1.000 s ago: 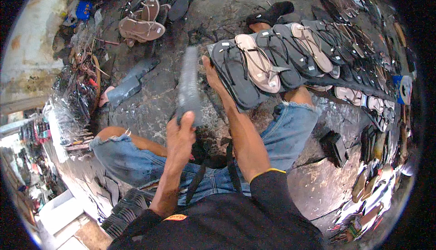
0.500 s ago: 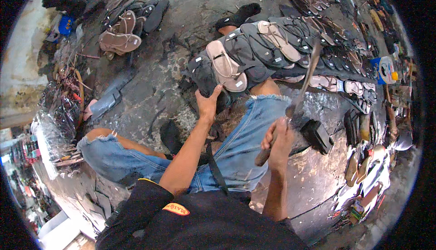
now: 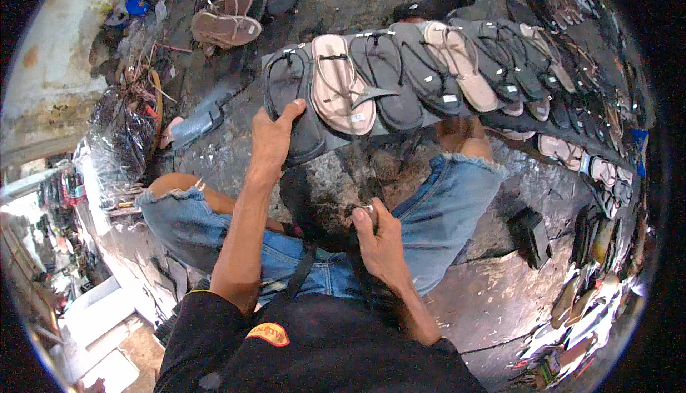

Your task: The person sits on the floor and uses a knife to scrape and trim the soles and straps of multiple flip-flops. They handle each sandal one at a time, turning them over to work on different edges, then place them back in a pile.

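A row of black and beige thong sandals lies along a dark grey sheet that crosses over my legs. My left hand grips the left end, thumb on top of a black sandal, the other fingers partly hidden. Beside it lies a beige sandal. In front of my lap my right hand is closed round a long-shafted hand tool, its shaft smeared by motion. A grey pointed piece, apparently the tool's far end, is over the beige sandal's right edge.
More sandals lie in a pile at the far left and in a lower row on the right. A dark block stands right of my knee. Clear plastic bags crowd the left side.
The tool has swung down and left from beside the row, with my right hand. My left hand has moved left, and the row's near end now appears flatter and more spread out.
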Available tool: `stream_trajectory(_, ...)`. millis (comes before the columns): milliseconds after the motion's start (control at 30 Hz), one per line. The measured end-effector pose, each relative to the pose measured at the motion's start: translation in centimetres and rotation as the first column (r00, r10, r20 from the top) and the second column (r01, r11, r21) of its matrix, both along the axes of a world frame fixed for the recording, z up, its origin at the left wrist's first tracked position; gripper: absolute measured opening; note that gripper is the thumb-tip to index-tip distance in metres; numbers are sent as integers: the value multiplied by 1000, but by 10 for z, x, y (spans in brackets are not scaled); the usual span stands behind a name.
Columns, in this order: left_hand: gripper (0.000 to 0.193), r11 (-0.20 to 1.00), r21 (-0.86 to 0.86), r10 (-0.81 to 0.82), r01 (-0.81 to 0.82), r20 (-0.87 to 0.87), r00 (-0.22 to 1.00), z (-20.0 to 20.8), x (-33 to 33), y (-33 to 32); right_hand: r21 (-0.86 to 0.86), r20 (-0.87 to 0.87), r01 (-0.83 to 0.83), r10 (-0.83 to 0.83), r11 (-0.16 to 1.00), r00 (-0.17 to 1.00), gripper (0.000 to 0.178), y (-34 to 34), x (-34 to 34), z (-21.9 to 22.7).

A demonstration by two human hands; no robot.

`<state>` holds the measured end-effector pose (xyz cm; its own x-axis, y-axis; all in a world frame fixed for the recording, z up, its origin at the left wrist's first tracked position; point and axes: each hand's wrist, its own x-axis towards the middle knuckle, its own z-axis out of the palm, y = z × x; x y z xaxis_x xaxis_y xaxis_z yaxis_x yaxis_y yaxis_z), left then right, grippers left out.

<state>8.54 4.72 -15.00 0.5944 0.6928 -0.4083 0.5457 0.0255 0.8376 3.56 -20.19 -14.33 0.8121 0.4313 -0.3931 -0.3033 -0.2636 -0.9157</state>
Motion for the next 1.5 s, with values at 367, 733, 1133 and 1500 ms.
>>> stream_trajectory(367,32,974,-214,91,-73,78,993,-3,-5,-7,-60,-45,-191,189,980,981,44,24,23,-35)
stream_trajectory(733,42,852,-522,164,-36,201,966,-36,-22,-5,-264,292,-44,123,964,949,51,66,36,-94)
stream_trajectory(1133,34,766,-643,222,-28,224,949,-28,-21,-10,-323,747,147,156,935,646,43,115,49,-208)
stream_trajectory(1500,36,820,-563,250,-104,189,950,-16,-16,-12,429,288,156,-298,890,910,39,116,70,-195)
